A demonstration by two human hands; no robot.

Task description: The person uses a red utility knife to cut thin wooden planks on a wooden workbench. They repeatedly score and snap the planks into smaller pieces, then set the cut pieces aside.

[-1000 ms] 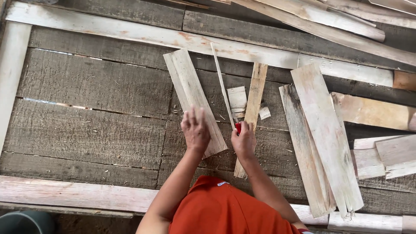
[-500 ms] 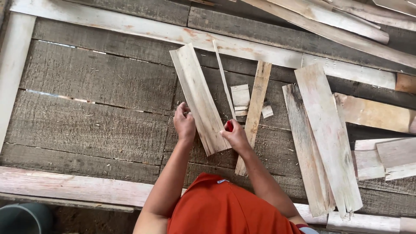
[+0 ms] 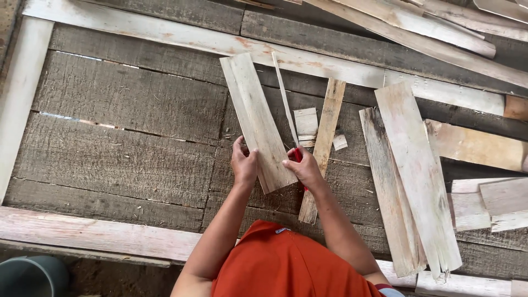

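From the head view, looking straight down, the surface is a floor (image 3: 126, 159) of rough grey planks laid left to right, with narrow gaps between them and sawdust and small chips scattered over it. Pale, whitish beams frame it: one long beam (image 3: 181, 38) runs across the far side, another (image 3: 93, 234) lies along the near side, and a third (image 3: 19, 99) stands at the left edge. In the near left corner a dark round bucket (image 3: 30, 275) shows below the floor's edge.

At the middle lies a wide pale board (image 3: 256, 118), slanting from far left to near right. The left hand (image 3: 243, 165) grips its near left edge, fingers closed on the wood. The right hand (image 3: 303, 169) rests at the board's near right edge, its fingers wrapped round a red-handled tool (image 3: 297, 155) whose thin blade (image 3: 285, 99) runs far along the board's right side.

Just right of the hands a narrow slat (image 3: 323, 143) lies almost lengthwise, with a small block (image 3: 306, 124) and a tiny offcut (image 3: 340, 142) beside it. Further right a stack of long boards (image 3: 415, 176) lies slanted, and more pale pieces (image 3: 489, 203) sit at the right edge. Long planks (image 3: 418, 27) cross the far right corner. The person wears an orange top (image 3: 286, 264)
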